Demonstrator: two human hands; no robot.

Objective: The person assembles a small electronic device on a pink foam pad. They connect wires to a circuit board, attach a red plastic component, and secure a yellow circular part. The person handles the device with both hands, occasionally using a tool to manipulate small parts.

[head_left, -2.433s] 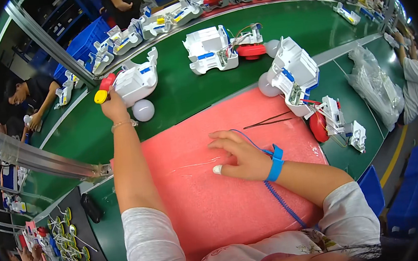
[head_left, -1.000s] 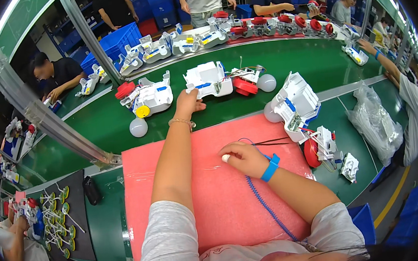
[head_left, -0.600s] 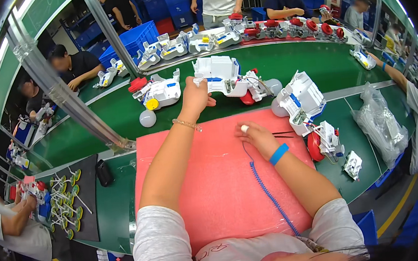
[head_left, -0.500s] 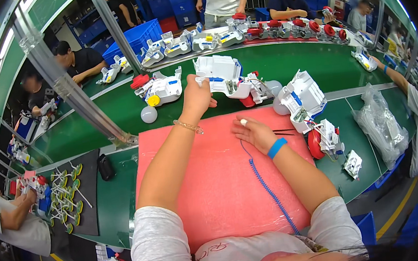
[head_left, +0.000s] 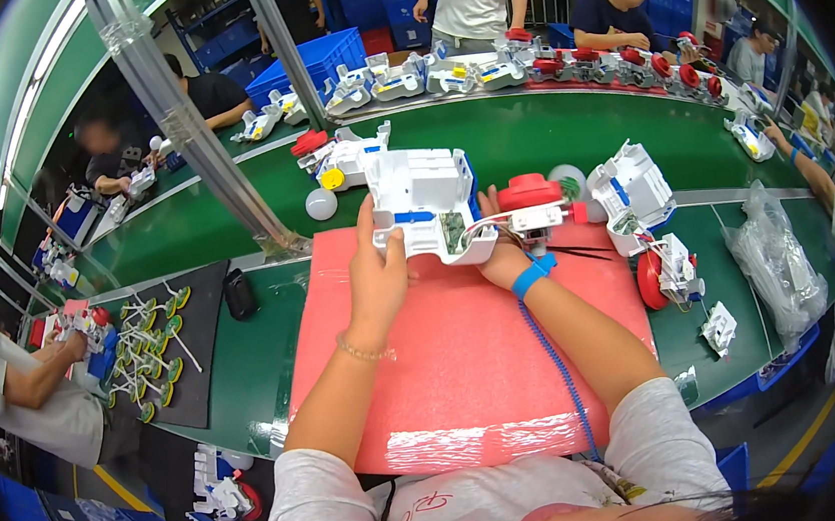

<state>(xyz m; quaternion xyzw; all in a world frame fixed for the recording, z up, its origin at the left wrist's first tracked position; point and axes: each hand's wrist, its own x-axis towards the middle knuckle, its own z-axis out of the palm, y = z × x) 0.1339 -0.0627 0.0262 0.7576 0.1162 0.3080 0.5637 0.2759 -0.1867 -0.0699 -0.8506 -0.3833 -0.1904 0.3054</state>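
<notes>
- White housing [head_left: 424,174] — hollow side up, blue trim along its right edge — is held up over the far edge of the pink mat [head_left: 427,360]; whether it touches the mat I cannot tell.
- Left hand [head_left: 380,284] grips its left end, thumb on the near face.
- Right hand [head_left: 505,264] reaches up behind the right end, fingertips showing between the housing and a red round part [head_left: 529,192]; most of the fingers are hidden, so I cannot tell whether they are closed.
- Green circuit board [head_left: 454,232] sits in the near right corner, with wires running right toward the red round part.
- Blue wristband [head_left: 534,275] circles the right wrist; a coiled blue cord [head_left: 560,362] crosses the mat below it.
- Second housing [head_left: 633,182] stands at the mat's far right corner, a red wheel [head_left: 652,280] just below it.
- Small white part [head_left: 719,329] and a clear plastic bag [head_left: 774,256] lie farther right.
- Another housing [head_left: 357,156] rests on the green belt [head_left: 272,214] beyond, near a white ball [head_left: 321,204].
</notes>
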